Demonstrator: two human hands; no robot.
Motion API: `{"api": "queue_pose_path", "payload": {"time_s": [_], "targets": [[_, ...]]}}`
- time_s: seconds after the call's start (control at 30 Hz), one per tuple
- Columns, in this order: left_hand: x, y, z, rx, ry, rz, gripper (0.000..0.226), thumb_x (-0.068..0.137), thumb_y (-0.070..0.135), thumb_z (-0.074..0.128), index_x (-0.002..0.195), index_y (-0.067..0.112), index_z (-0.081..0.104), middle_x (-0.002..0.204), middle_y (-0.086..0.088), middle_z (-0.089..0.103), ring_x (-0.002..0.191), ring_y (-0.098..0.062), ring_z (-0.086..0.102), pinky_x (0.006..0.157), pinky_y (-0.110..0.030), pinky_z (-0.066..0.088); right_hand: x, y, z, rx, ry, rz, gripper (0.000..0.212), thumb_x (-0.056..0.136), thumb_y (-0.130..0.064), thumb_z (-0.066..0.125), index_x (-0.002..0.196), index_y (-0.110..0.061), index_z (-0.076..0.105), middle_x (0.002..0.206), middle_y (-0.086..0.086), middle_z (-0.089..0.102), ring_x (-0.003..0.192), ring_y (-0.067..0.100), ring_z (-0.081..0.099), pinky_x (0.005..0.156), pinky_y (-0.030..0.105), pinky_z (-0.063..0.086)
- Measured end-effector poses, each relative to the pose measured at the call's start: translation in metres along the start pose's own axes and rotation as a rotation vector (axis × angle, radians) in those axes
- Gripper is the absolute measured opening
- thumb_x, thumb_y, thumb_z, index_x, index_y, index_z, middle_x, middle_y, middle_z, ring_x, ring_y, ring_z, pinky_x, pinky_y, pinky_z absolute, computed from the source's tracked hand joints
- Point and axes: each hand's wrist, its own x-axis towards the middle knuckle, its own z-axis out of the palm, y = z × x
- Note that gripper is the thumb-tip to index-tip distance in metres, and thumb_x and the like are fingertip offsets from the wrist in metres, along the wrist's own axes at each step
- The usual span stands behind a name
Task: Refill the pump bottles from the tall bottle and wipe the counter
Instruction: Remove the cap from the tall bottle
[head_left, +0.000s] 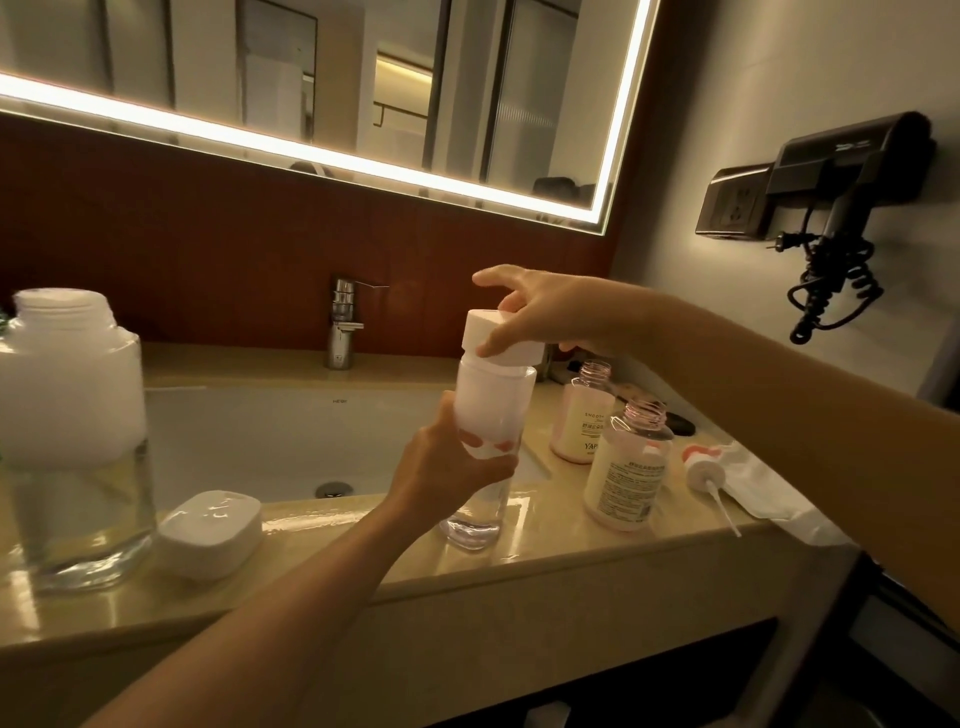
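Grips the tall bottle (493, 402) round its middle with the left hand (449, 467), upright, base on the counter (571, 556) at the front rim of the sink (260, 441). Pinches its white cap (480, 327) from above with the right hand (550, 306). Just right: near pump bottle (623, 473) and far pump bottle (576, 421), both uncapped; beyond, a pump head (701, 474) on a white cloth (769, 493).

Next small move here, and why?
Probably twist the cap with the right hand while the left hand steadies the tall bottle: fingers pinch the cap, and the pump bottles stand open beside it. Off or on, I cannot tell.
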Motion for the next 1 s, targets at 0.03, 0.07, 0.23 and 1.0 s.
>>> {"api": "queue_pose_path", "payload": {"time_s": [0.03,0.07,0.23,1.0], "targets": [[0.0,0.0,0.0,-0.001,-0.001,-0.001,0.078,0.065,0.038,0.079,0.127,0.02,0.036,0.108,0.001,0.056,0.095,-0.017,0.059,0.08,-0.04,0.055,-0.001,0.0,0.0,0.012,0.029,0.001,0.078,0.082,-0.037,0.064,0.145,-0.028,0.019,0.15,0.003,0.025,0.129,0.026,0.035,0.092,0.034,0.037],[0.0,0.001,0.0,0.0,-0.001,-0.001,0.078,0.065,0.038,0.079,0.127,0.02,0.036,0.108,0.002,0.056,0.095,-0.017,0.059,0.08,-0.039,0.055,0.0,0.0,0.001,-0.017,0.065,0.009,0.08,0.081,-0.045,0.062,0.146,-0.027,0.018,0.151,0.003,0.024,0.133,0.027,0.032,0.097,0.036,0.037],[0.0,0.002,-0.001,-0.001,-0.014,-0.003,0.077,0.066,0.036,0.079,0.127,0.019,0.036,0.108,0.003,0.056,0.096,-0.016,0.058,0.08,-0.035,0.054,0.005,0.002,0.011,-0.166,0.104,0.011,0.071,0.083,-0.053,0.055,0.14,-0.018,0.032,0.142,0.003,0.037,0.122,0.023,0.043,0.089,0.03,0.04],[-0.002,0.007,-0.001,0.007,0.001,0.001,0.075,0.066,0.033,0.08,0.126,0.019,0.036,0.108,0.006,0.053,0.097,-0.015,0.057,0.08,-0.033,0.055,0.009,0.001,0.002,0.004,0.067,-0.043,0.057,0.086,-0.037,0.06,0.136,-0.023,0.038,0.14,0.003,0.039,0.116,0.019,0.042,0.082,0.025,0.04]]}}
